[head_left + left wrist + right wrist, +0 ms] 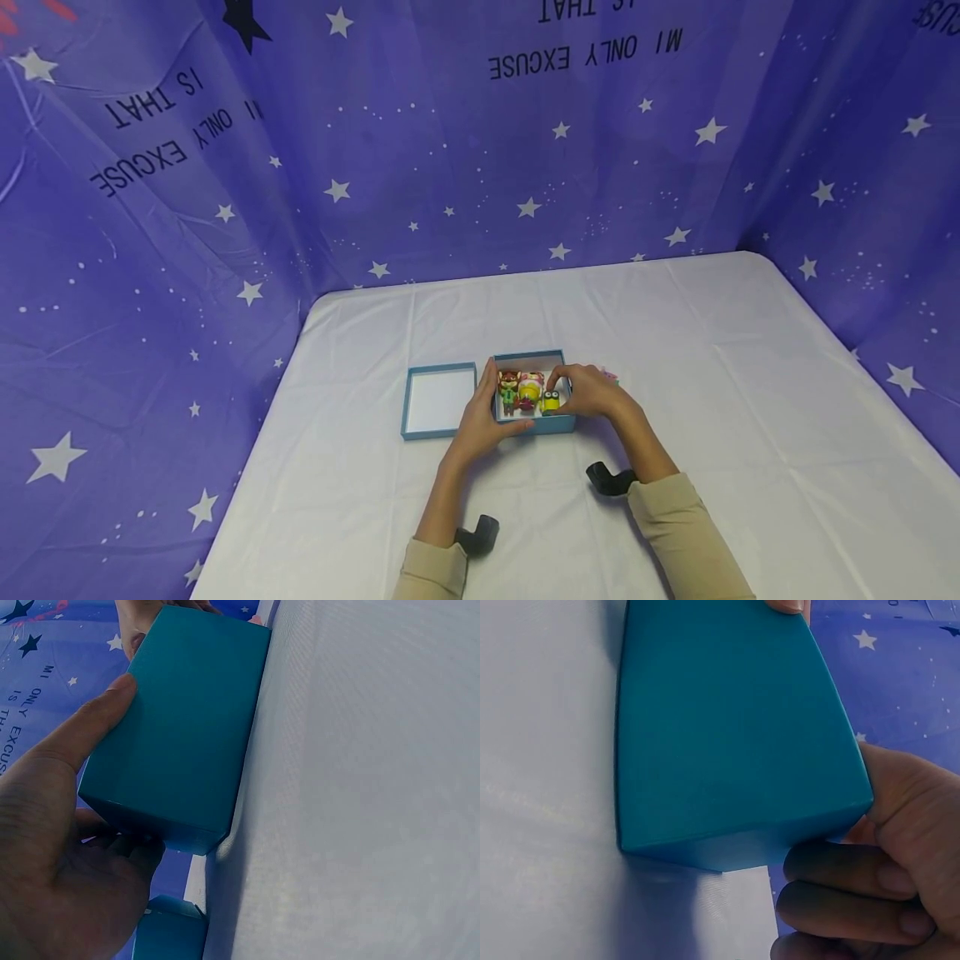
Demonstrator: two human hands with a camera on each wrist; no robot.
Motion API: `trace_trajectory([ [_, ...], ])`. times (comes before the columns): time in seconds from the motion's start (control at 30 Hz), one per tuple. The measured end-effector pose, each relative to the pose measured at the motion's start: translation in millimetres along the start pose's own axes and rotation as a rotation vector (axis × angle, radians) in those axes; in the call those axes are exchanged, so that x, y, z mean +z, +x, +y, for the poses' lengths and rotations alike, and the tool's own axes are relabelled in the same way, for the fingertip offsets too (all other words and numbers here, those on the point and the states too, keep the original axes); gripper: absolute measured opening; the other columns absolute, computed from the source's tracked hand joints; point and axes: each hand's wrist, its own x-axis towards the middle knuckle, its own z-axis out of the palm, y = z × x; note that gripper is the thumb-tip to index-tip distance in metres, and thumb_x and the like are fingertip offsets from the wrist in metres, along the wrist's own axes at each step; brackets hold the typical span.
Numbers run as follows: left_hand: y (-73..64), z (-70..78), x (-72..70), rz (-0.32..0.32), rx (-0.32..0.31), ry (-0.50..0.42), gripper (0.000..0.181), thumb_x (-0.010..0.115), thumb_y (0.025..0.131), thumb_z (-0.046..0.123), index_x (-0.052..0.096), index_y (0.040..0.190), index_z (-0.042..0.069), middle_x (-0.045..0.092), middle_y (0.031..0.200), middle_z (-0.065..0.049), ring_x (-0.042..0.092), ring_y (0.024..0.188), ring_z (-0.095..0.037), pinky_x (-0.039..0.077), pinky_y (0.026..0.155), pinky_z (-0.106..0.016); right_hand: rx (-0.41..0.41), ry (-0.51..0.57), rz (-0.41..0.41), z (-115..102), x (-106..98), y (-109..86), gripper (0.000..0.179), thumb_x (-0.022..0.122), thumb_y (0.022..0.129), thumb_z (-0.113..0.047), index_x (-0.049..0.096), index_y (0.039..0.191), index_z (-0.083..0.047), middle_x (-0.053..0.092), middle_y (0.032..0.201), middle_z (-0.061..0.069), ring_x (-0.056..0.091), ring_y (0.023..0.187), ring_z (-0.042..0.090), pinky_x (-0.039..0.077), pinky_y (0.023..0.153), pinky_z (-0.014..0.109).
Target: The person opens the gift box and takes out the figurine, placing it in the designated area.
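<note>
A teal open-topped box (555, 425) stands on the table with toy figures inside. My left hand (478, 425) grips its left end, the thumb lying on the front wall (180, 727) and the fingers along the side. In the head view my right hand (594, 392) reaches over the right end, with thumb and index finger pinching a small yellow minion figure (551, 402). Beside that stands a figure in yellow and pink (530, 390), then a fox figure (509, 393) in green at the left. The right wrist view hides the box's inside.
Left of the box lies its teal lid (438, 434), white inside facing up. A small pink item (609, 376) shows partly behind my right hand. White cloth covers the table (712, 350); purple star-patterned curtains (450, 167) hang around it.
</note>
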Motion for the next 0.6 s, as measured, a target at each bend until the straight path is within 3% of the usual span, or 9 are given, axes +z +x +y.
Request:
trace_trajectory([
  [0.3, 0.2, 0.0, -0.3, -0.004, -0.003, 0.003, 0.111, 0.078, 0.072, 0.039, 0.005, 0.149, 0.009, 0.002, 0.154, -0.007, 0.008, 0.139, -0.023, 0.019, 0.109, -0.041, 0.000, -0.022, 0.001, 0.2, -0.1, 0.2, 0.032, 0.083, 0.066, -0.017, 0.069, 0.094, -0.012, 0.065, 0.103, 0.008, 0.057, 0.081, 0.021, 0.047, 0.072, 0.038],
  [0.6, -0.1, -0.6, -0.1, 0.001, 0.000, -0.005, 0.111, 0.078, 0.072, 0.040, 0.005, 0.149, 0.010, 0.003, 0.154, -0.007, 0.009, 0.139, -0.023, 0.019, 0.109, -0.041, 0.002, -0.098, 0.052, -0.7, -0.3, -2.4, 0.037, 0.085, 0.063, -0.029, 0.072, 0.095, -0.016, 0.067, 0.098, 0.004, 0.051, 0.071, 0.013, 0.046, 0.070, 0.041],
])
